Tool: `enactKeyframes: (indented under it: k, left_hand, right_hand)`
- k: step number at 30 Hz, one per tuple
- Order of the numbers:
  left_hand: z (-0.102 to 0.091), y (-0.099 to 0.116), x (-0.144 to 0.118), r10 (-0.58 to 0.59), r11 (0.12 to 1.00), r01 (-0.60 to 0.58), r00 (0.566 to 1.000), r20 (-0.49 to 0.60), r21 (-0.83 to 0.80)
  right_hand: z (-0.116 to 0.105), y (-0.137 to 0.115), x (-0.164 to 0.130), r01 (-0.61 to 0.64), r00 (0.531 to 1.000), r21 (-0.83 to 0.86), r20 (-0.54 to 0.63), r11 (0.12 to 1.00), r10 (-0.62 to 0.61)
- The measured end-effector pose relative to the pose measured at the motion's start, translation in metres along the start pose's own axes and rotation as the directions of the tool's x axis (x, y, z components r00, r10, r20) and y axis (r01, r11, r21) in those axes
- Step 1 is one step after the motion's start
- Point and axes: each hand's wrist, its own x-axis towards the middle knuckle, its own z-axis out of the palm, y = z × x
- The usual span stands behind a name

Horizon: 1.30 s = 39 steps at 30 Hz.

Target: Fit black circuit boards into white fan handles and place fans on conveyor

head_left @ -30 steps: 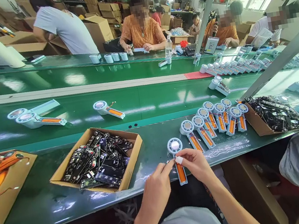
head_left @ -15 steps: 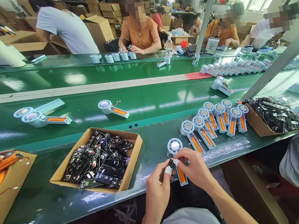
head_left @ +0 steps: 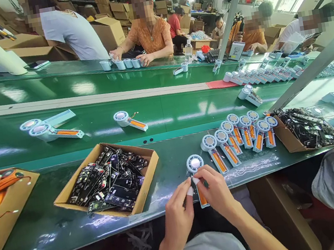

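At lower centre of the frame the left hand (head_left: 178, 212) and the right hand (head_left: 218, 189) met over a small handheld fan (head_left: 196, 170) lying on the green worktop (head_left: 43, 226), fingertips pinched at its orange handle. Just left of them sat a cardboard box of circuit boards (head_left: 107, 178). To the right, a row of fans (head_left: 238, 132) lay side by side. Co-workers sat along the top.

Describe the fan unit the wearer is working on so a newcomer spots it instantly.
On the near edge of the green bench, just right of the cardboard box of black boards, lies a small white fan with an orange handle insert. Unlike the row of fans further right, it lies alone, both hands pinching its handle.
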Motion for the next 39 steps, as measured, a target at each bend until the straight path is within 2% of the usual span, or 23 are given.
enactKeyframes:
  k: [3, 6, 9, 12, 15, 17, 19, 22, 24, 27, 29, 31, 33, 34, 37, 39]
  left_hand:
    - [-0.011, -0.002, 0.008, -0.024, 0.996, 0.033, 0.995, 0.098, -0.086]
    - [-0.018, -0.006, 0.017, -0.023, 0.985, 0.055, 0.981, 0.194, -0.161]
    - [-0.018, -0.008, 0.022, -0.018, 0.98, 0.057, 0.979, 0.202, -0.19]
    - [-0.014, -0.001, 0.021, -0.072, 0.978, 0.101, 0.984, 0.16, -0.181]
    - [-0.013, 0.013, 0.014, -0.146, 0.965, 0.179, 0.973, 0.179, -0.189]
    - [-0.013, 0.02, 0.008, -0.179, 0.949, 0.23, 0.956, 0.231, -0.217]
    - [-0.01, 0.021, 0.006, -0.221, 0.924, 0.284, 0.943, 0.248, -0.257]
    - [0.0, 0.013, 0.012, -0.321, 0.893, 0.359, 0.93, 0.177, -0.272]
    - [0.008, 0.006, 0.019, -0.381, 0.863, 0.427, 0.901, 0.209, -0.27]
    - [0.014, 0.001, 0.029, -0.373, 0.737, 0.552, 0.814, 0.446, -0.391]
    - [0.014, 0.001, 0.032, -0.291, 0.592, 0.622, 0.759, 0.583, -0.513]
    - [0.014, 0.004, 0.031, -0.223, 0.438, 0.666, 0.731, 0.645, -0.604]
    - [0.017, 0.008, 0.028, -0.235, 0.341, 0.66, 0.75, 0.619, -0.67]
    - [0.018, 0.009, 0.027, -0.263, 0.33, 0.633, 0.774, 0.576, -0.7]
    - [0.021, 0.01, 0.022, -0.328, 0.421, 0.541, 0.839, 0.434, -0.728]
    - [0.022, 0.009, 0.02, -0.325, 0.464, 0.507, 0.86, 0.393, -0.726]
  right_hand:
    - [-0.014, 0.006, 0.009, -0.049, 0.99, 0.16, 0.139, 0.986, 0.027]
    - [-0.021, 0.011, 0.015, -0.047, 0.974, 0.242, 0.227, 0.969, -0.01]
    - [-0.018, 0.01, 0.015, -0.017, 0.982, 0.239, 0.189, 0.971, -0.03]
    - [-0.016, 0.006, 0.014, -0.012, 0.994, 0.15, 0.106, 0.989, -0.004]
    - [-0.022, 0.0, 0.011, -0.144, 0.982, 0.153, 0.145, 0.978, 0.122]
    - [-0.027, -0.001, 0.009, -0.291, 0.944, 0.227, 0.228, 0.929, 0.24]
    - [-0.03, 0.0, 0.008, -0.412, 0.9, 0.345, 0.297, 0.843, 0.319]
    - [-0.029, 0.005, 0.007, -0.501, 0.864, 0.551, 0.363, 0.667, 0.35]
    - [-0.027, 0.008, 0.006, -0.516, 0.856, 0.638, 0.383, 0.571, 0.346]
    - [-0.023, 0.012, 0.002, -0.509, 0.861, 0.699, 0.423, 0.502, 0.284]
    - [-0.022, 0.014, -0.002, -0.51, 0.858, 0.72, 0.464, 0.471, 0.22]
    - [-0.022, 0.015, -0.003, -0.496, 0.866, 0.748, 0.466, 0.44, 0.184]
    - [-0.024, 0.015, -0.002, -0.47, 0.882, 0.769, 0.422, 0.433, 0.208]
    - [-0.026, 0.014, 0.0, -0.456, 0.89, 0.768, 0.392, 0.449, 0.233]
    - [-0.032, 0.01, 0.005, -0.405, 0.914, 0.704, 0.298, 0.584, 0.275]
    - [-0.035, 0.007, 0.006, -0.353, 0.936, 0.636, 0.237, 0.686, 0.262]
